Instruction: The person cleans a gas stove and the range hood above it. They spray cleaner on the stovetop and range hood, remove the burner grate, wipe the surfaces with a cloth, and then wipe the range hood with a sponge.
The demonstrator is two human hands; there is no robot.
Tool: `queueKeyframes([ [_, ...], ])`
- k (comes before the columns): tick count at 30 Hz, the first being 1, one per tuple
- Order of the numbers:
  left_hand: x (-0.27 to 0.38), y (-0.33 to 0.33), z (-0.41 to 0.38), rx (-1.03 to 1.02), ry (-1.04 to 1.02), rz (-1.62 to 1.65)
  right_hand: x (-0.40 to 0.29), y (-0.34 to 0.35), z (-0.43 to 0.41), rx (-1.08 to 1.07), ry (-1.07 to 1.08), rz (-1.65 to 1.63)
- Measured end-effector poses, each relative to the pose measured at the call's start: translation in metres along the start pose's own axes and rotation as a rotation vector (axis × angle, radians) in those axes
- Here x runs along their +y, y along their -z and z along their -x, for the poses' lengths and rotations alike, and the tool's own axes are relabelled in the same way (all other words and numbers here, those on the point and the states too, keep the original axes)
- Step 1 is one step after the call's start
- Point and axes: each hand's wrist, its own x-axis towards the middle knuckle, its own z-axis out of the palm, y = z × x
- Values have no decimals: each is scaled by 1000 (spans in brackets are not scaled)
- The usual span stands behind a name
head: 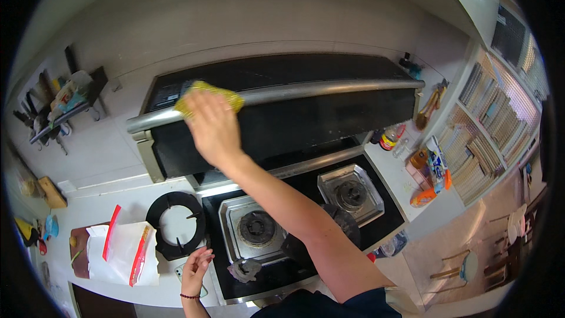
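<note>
My right hand (214,126) presses a yellow cleaning cloth (225,97) onto the left part of the metal bar (309,90) along the black range hood (282,128). My left hand (196,265) is raised near the left front edge of the gas stove (260,285), fingers slightly curled, with nothing in it. Below the hood, the stove has two burners in metal trays, the left burner (257,228) and the right burner (353,193). A crumpled grey rag (245,270) lies at the stove's front left. One black pan support (154,225) rests on the left counter.
Left counter: white paper (99,265) with red-edged strips over a brown board (80,247), and a phone (203,291) beside my left wrist. A wall rack (66,119) holds knives and utensils. Bottles, including an orange one (423,198), stand or lie right of the stove.
</note>
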Motion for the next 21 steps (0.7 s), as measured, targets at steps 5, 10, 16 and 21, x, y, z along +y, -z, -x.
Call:
queueKeyframes([
  [5, 10, -3, -11, -29, -8, -20, 72, 53, 28, -157, 62, 202],
  [10, 1, 15, 6, 30, 18, -31, 185, 132, 55, 124, -294, 316],
  [16, -19, 25, 23, 79, 35, -40, 80, 49, 48, -23, -84, 225],
  [21, -10, 17, 24, 65, 51, -25, -10, -35, 23, -120, 335, 61],
])
